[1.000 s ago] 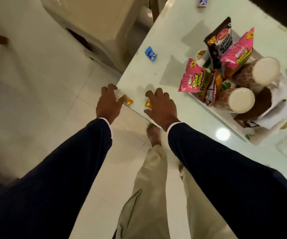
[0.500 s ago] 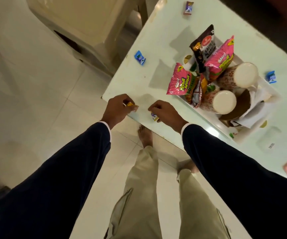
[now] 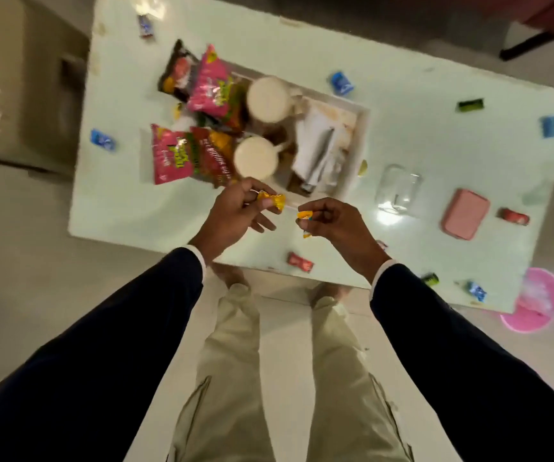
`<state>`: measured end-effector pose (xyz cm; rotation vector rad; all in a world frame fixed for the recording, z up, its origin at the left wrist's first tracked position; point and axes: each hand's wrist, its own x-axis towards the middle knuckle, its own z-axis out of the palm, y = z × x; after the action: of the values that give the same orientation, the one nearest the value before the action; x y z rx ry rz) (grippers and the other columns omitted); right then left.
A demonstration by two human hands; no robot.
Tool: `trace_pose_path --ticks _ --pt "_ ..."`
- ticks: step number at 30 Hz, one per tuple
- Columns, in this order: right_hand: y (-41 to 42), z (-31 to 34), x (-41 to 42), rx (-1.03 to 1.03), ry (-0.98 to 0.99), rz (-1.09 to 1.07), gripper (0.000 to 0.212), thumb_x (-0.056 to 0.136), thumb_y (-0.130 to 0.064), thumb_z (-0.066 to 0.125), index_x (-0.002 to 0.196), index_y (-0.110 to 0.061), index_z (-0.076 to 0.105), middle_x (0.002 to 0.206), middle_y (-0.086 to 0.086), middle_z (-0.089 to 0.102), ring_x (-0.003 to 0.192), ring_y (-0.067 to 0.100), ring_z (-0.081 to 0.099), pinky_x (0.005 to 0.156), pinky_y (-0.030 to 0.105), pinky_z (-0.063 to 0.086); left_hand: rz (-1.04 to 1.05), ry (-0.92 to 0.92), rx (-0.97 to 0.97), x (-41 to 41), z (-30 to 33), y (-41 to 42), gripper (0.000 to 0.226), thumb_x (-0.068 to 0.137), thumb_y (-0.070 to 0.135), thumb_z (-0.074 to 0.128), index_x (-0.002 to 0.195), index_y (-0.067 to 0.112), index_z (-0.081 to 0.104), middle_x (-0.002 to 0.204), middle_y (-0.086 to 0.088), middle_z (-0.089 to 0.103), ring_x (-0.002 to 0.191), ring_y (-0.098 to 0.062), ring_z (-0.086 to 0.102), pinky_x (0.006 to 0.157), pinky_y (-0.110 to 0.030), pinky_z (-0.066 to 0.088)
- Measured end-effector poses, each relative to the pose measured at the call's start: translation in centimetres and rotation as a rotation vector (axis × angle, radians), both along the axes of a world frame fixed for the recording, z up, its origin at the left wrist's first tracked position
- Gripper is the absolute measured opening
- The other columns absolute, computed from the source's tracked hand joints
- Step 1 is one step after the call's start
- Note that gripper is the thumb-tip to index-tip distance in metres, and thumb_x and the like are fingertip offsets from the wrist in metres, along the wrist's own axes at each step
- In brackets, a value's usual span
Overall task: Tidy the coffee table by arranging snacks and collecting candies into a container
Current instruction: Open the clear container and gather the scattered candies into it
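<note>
We hold both arms out over the counter (image 3: 402,135). Our left hand (image 3: 232,215) pinches a yellow candy (image 3: 270,199); our right hand (image 3: 335,225) pinches another candy (image 3: 305,215). Each grip is clamped on its candy, above the counter's near edge.

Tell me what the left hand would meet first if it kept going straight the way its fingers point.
Probably the lidded cup at the tray's near end: the left hand, pinching a yellow candy, points up and away toward it. The hand's height above the table is unclear, so it might pass over.
</note>
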<state>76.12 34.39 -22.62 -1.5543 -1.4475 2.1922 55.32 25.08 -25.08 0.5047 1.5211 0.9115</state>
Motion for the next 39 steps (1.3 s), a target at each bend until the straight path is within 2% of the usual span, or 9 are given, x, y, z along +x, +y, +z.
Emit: trace_pose_path --ticks 2,5,8,15,19,22,29,33,39 --pt "1.9 0.5 4.5 0.039 -0.034 -0.07 0.028 0.081 0.002 0.079 0.108 -0.001 0.072 0.089 0.008 0.074 0.08 0.016 0.07 0.067 0.022 0.056 -0.042 -0.007 0.019 4.5 0.9 2.5 0.013 0.098 0.016 0.065 0.109 0.01 0.063 0.092 -0.008 0.079 0.064 -0.034 0.075 0.054 -0.034 0.057" --pt "4.9 0.7 11.5 0.119 -0.169 -0.168 0.022 0.081 -0.005 0.081 0.101 -0.012 0.073 0.094 0.015 0.073 0.073 0.018 0.072 0.065 0.029 0.057 -0.091 0.037 0.007 11.4 1.6 6.1 0.011 0.094 0.019 0.069 0.104 0.016 0.065 0.085 -0.006 0.078 0.059 -0.029 0.072 0.054 -0.036 0.052" --pt "7.5 -0.1 16.4 0.198 -0.288 -0.26 0.021 0.081 -0.01 0.081 0.097 -0.02 0.071 0.086 0.003 0.074 0.068 0.017 0.075 0.056 0.021 0.052 -0.123 0.141 -0.038 16.8 1.3 9.5 0.008 0.092 0.024 0.071 0.099 0.02 0.067 0.081 -0.002 0.076 0.058 -0.021 0.071 0.052 -0.036 0.049" --pt "11.7 -2.7 18.7 0.253 -0.31 -0.295 0.025 0.085 -0.007 0.077 0.107 -0.013 0.067 0.091 -0.002 0.07 0.081 0.023 0.074 0.066 0.031 0.061 -0.161 0.345 -0.109 24.3 -1.1 15.4 0.014 0.097 0.02 0.06 0.11 0.024 0.063 0.092 0.002 0.074 0.058 -0.013 0.071 0.042 -0.025 0.044" --pt "12.6 -2.8 19.4 0.289 -0.344 -0.263 0.026 0.085 -0.012 0.074 0.11 -0.017 0.067 0.1 -0.001 0.069 0.092 0.025 0.071 0.079 0.04 0.062 -0.268 0.516 -0.105 25.1 -1.5 16.1 0.039 0.098 0.038 0.059 0.135 0.028 0.05 0.1 -0.001 0.07 0.078 -0.026 0.072 0.065 -0.035 0.055" --pt "12.2 -2.2 20.3 0.301 -0.355 -0.261 0.02 0.089 -0.008 0.063 0.107 -0.016 0.068 0.098 0.004 0.071 0.088 0.022 0.071 0.079 0.039 0.06 -0.284 0.555 -0.05 24.6 -1.4 14.7 0.035 0.101 0.027 0.053 0.136 0.026 0.048 0.095 -0.003 0.069 0.084 -0.026 0.069 0.081 -0.049 0.059" --pt "9.2 -0.3 14.5 0.267 -0.234 -0.073 0.021 0.089 -0.004 0.057 0.098 -0.018 0.069 0.091 0.003 0.073 0.069 0.005 0.065 0.065 0.015 0.049 -0.136 0.535 0.015 18.6 -0.6 9.6 0.029 0.096 0.015 0.048 0.118 0.031 0.059 0.088 0.0 0.067 0.07 -0.022 0.064 0.07 -0.053 0.057" --pt "7.8 1.0 6.2 0.336 -0.13 0.031 0.016 0.089 -0.006 0.06 0.098 -0.015 0.07 0.09 0.004 0.074 0.071 0.01 0.067 0.067 0.026 0.053 -0.036 0.623 0.131 12.1 1.4 7.0 0.028 0.095 0.016 0.048 0.118 0.028 0.06 0.089 0.005 0.067 0.077 -0.011 0.064 0.071 -0.042 0.056" --pt "5.3 2.5 -9.0 0.41 0.021 0.146 0.019 0.09 0.0 0.06 0.096 -0.016 0.068 0.087 0.0 0.072 0.072 0.012 0.067 0.063 0.015 0.05 0.24 0.816 0.195 -0.9 3.4 0.6 0.033 0.092 0.02 0.046 0.121 0.029 0.057 0.103 0.018 0.058 0.083 0.002 0.06 0.066 -0.011 0.043"
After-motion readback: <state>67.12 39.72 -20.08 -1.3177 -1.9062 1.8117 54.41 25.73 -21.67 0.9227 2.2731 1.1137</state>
